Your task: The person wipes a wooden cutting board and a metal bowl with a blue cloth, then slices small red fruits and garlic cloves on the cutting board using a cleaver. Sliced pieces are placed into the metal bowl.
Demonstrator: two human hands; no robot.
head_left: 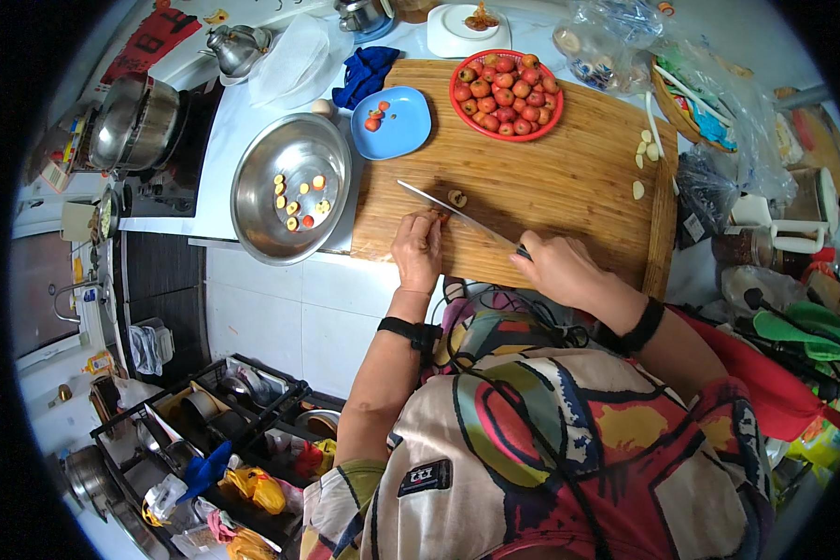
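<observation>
My right hand point(563, 273) is closed around the dark handle of a kitchen knife point(462, 218), its blade angled up and left over the wooden cutting board point(567, 182). Close under the blade, my left hand point(418, 245) has its fingers bent on a small red fruit piece point(444, 216), mostly hidden. Just beyond the blade lies a cut fruit piece point(456, 199). A steel bowl point(246, 164) to the left contains several cut pieces point(292, 208). Red scraps point(372, 124) sit on a blue plate point(402, 140). A red basket point(507, 131) full of small red fruits point(507, 91) stands on the board's far side.
Garlic cloves point(638, 190) lie at the board's right side, by its raised edge point(661, 224). A blue cloth point(365, 75) and an egg point(322, 108) are near the bowl. Behind stand a white scale point(437, 38) and plastic bags point(602, 56). The stove point(161, 189) is at left.
</observation>
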